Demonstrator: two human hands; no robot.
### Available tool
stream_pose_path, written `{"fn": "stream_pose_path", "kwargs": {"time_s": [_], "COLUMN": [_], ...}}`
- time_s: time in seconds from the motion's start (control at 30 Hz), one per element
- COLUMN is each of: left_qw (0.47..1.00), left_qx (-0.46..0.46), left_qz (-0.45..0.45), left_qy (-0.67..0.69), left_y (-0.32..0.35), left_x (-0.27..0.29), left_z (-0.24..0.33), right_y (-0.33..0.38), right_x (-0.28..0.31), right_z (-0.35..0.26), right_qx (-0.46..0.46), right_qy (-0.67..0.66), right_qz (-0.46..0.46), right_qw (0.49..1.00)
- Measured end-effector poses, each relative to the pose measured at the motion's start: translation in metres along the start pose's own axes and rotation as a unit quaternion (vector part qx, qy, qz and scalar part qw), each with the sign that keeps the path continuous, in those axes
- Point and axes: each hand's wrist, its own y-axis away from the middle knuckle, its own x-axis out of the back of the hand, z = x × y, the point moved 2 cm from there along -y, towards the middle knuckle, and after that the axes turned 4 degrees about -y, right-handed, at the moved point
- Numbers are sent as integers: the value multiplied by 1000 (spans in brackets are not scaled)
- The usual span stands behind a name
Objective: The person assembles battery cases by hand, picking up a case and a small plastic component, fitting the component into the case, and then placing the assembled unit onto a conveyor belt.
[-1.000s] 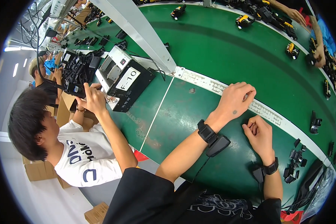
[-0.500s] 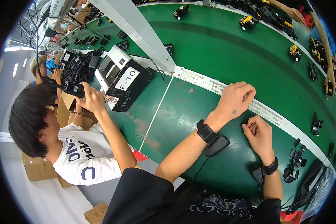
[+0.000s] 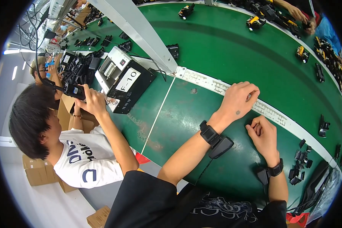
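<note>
- Left hand (image 3: 240, 99): lies over the white rail (image 3: 201, 79), back upward, fingers bent inward; the rail's edge presumably offers it a resting place. Nothing shows in its grip.
- Right hand (image 3: 263, 136): loosely curled above the green worktop (image 3: 178, 121), apart from the left. How tightly either hand closes, and whether the palms are bare, cannot be told.
- Black parts (image 3: 301, 156): small pieces grouped on the worktop to the right of the right hand, untouched; a spot near the rail probably keeps them within reach.
- Wrist straps (image 3: 209, 134): one per arm, each beside a black block (image 3: 221, 147), seemingly worn so that the fingers stay free.
- Box-shaped machine (image 3: 131, 89): stands at left, near a co-worker's hand (image 3: 95, 102) gripping a black device (image 3: 74, 90); that device's far side is hidden.
- Clear plastic (image 3: 332, 180): at lower right, cut by the dark rim; its contents are indistinct.
</note>
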Motion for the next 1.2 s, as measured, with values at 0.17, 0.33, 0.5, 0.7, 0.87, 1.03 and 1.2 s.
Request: {"fn": "stream_pose_path", "kwargs": {"time_s": [0.17, 0.33, 0.5, 0.7, 0.87, 1.03, 1.2], "left_qw": [1000, 998, 964, 877, 878, 871, 891], "left_qx": [-5, -34, -35, 29, 36, 59, 69], "left_qz": [4, 58, 184, 209, 171, 197, 198], "left_qy": [-3, -16, -191, -432, -445, -446, -403], "left_y": [-1, -4, -12, -12, -9, -16, -24], "left_x": [1, 5, 40, 100, 112, 122, 123], "left_z": [1, -1, -20, -60, -82, -101, -78], "right_y": [0, 1, 0, 0, 1, 1, 1], "right_x": [0, 0, 2, 5, 4, 4, 2], "right_z": [0, 2, 1, -1, 2, 6, 10], "right_qx": [4, 5, 13, 21, 36, 37, 57], "right_qy": [4, -9, -12, -14, -28, -43, -75], "right_qz": [-5, 0, -3, -10, -13, -24, 13], "right_qw": [1000, 1000, 1000, 1000, 999, 998, 995]}}
